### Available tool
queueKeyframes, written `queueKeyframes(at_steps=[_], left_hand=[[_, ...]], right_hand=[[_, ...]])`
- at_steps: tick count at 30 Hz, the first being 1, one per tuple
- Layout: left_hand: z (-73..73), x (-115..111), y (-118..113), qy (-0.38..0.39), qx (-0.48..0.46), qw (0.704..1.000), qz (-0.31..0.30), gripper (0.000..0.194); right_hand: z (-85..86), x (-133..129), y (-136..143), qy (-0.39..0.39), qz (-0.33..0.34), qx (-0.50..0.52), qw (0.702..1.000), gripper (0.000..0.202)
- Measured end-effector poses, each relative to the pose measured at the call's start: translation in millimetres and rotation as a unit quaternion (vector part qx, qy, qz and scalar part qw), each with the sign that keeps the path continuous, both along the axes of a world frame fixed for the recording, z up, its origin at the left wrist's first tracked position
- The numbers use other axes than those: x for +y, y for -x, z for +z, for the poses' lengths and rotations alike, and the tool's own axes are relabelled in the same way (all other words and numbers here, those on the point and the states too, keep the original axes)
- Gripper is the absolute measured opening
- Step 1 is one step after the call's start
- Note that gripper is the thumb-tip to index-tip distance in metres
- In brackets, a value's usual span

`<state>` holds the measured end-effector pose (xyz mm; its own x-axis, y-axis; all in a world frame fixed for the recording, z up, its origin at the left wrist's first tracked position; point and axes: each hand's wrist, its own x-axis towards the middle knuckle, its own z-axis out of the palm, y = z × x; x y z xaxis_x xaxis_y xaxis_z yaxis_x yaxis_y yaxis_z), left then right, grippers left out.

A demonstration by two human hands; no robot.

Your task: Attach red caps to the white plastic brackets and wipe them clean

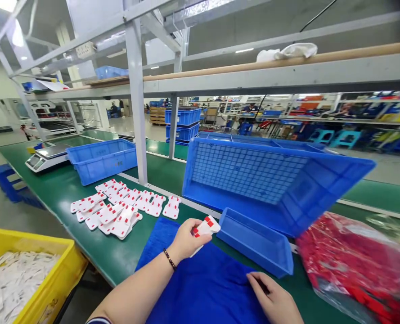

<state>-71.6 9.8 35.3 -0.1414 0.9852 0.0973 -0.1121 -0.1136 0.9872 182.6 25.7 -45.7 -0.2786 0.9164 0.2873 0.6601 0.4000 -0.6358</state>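
Observation:
My left hand (188, 240) is closed around a flat white plastic part with red inserts (209, 226), held above a blue cloth (206, 281). My right hand (272, 294) rests at the cloth's right side with thumb and fingers pinched together; what they grip, if anything, is hidden. To the left, several similar white parts with red inserts (119, 216) lie in overlapping rows on the green table (95, 247). Just beyond my hands sits a shallow blue tray (253, 243) with nothing seen in it.
A large blue crate (247, 166) leans tilted behind the tray. At right lies a clear bag of red pieces (351, 261). A yellow bin (65, 252) of white pieces stands at lower left. Farther back are another blue crate (101, 159), a scale (47, 155) and a metal post (137, 99).

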Motion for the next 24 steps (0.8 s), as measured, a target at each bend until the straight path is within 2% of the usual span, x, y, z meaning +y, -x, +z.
queueKeyframes(at_steps=[1, 2, 4, 6, 12, 14, 16, 20, 24], left_hand=[[7.0, -4, 10, -0.015, 0.058, 0.998, 0.029, 0.042], [13.4, -9, 21, -0.036, 0.156, 0.985, 0.067, 0.042], [23.4, -17, 47, -0.058, 0.347, 0.926, 0.139, 0.046], [29.9, -25, 80, -0.026, 0.470, 0.858, 0.205, 0.047], [45.7, -53, 194, 0.085, 0.522, 0.787, 0.318, 0.053], [49.4, -62, 225, 0.124, 0.524, 0.766, 0.351, 0.054], [49.6, -68, 247, 0.156, 0.521, 0.752, 0.372, 0.055], [43.7, -71, 263, 0.189, 0.515, 0.736, 0.396, 0.055], [46.5, -61, 248, 0.166, 0.525, 0.725, 0.413, 0.057]], right_hand=[[-0.5, 0, 0, 0.002, 0.001, -0.003, 1.000, 0.034], [-1.4, 0, -1, 0.005, 0.001, -0.006, 1.000, 0.034], [-3.7, 0, -2, 0.016, 0.003, -0.014, 1.000, 0.034], [-5.8, 0, -2, 0.024, 0.007, -0.017, 1.000, 0.034], [-5.8, 0, 0, 0.036, 0.025, -0.019, 0.999, 0.035], [-4.6, 0, 2, 0.039, 0.033, -0.020, 0.998, 0.034], [-3.4, -1, 3, 0.041, 0.043, -0.021, 0.998, 0.032], [-0.8, -1, 4, 0.041, 0.051, -0.021, 0.998, 0.031], [0.8, -1, 4, 0.040, 0.056, -0.024, 0.997, 0.031]])
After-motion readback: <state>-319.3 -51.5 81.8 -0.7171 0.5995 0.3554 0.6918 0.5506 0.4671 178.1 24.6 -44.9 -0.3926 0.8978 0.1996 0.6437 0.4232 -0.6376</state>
